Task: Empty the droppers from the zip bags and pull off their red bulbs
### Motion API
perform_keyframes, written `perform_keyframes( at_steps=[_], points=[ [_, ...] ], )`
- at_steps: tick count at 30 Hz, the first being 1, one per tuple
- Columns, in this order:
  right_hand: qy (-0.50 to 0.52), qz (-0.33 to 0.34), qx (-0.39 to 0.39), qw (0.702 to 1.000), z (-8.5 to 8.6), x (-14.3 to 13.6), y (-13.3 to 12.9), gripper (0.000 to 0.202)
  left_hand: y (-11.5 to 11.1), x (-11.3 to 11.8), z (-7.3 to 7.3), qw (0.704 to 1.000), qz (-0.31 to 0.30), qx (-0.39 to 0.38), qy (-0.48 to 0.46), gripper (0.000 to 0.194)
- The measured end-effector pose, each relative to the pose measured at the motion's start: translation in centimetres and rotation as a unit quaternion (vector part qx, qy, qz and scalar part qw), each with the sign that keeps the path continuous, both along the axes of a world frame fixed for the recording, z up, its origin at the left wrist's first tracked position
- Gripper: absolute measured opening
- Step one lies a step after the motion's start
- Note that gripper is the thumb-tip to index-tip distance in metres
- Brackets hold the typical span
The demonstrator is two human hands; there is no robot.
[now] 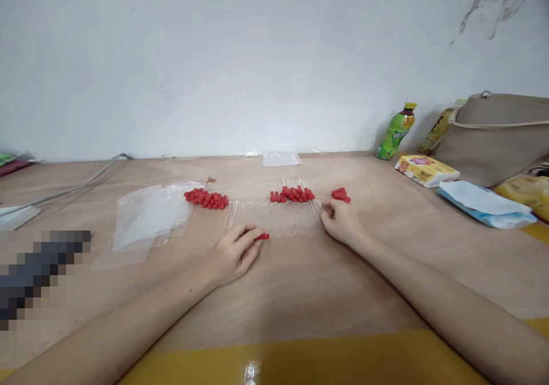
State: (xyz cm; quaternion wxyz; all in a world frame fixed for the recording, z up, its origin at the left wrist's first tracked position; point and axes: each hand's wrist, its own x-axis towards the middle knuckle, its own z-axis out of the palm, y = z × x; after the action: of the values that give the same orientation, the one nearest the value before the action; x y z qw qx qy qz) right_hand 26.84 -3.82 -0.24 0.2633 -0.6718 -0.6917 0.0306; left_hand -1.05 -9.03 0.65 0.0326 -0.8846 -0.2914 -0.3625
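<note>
My left hand [238,250] is closed at the near left of a row of thin clear tubes [274,218], with a red rubber dropper bulb [262,237] pinched in its fingers. At the right end of that row, my right hand [338,219] has thumb and fingertips together on a clear tube [318,204], whose lower part the fingers hide. Behind the row lie tubes with red bulbs [295,193] on their ends. A pile of red bulbs [206,198] sits at the left end, and a smaller bunch [341,195] lies just beyond my right hand.
Clear plastic bags [150,219] lie on the brown tabletop [283,299] at left, near a grey cable [92,176]. Another small bag [281,159] is by the wall. On the right are a green bottle [395,132], tissue packs [426,171] and a beige bag [501,139].
</note>
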Motion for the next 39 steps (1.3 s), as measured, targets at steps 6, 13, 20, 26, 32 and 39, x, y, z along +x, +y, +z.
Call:
perform_keyframes(
  at_steps=[6,13,20,26,32,39],
  points=[
    [0.015,0.004,-0.008,1.0,0.3,-0.1,-0.3,0.023,0.0,0.2,0.0,1.0,0.016,0.01,-0.023,0.023],
    [0.016,0.012,0.0,1.0,0.4,-0.2,-0.7,0.023,1.7,-1.4,2.5,0.987,0.134,0.067,-0.062,0.014],
    [-0.032,0.047,0.136,0.989,0.2,-0.2,-1.2,0.028,6.9,-8.4,6.7,0.906,0.401,-0.067,-0.122,0.024],
    [-0.049,0.235,0.221,0.945,-0.2,-0.2,-1.3,0.022,10.6,-12.8,6.4,0.86,0.461,-0.205,-0.072,0.024],
    [-0.041,0.255,0.219,0.941,-0.4,0.0,-1.3,0.021,11.7,-13.3,5.2,0.861,0.459,-0.218,-0.022,0.023],
    [-0.028,0.26,0.227,0.938,-0.5,-0.1,-1.1,0.018,11.8,-13.3,5.7,0.868,0.458,-0.19,-0.004,0.028]
  ],
)
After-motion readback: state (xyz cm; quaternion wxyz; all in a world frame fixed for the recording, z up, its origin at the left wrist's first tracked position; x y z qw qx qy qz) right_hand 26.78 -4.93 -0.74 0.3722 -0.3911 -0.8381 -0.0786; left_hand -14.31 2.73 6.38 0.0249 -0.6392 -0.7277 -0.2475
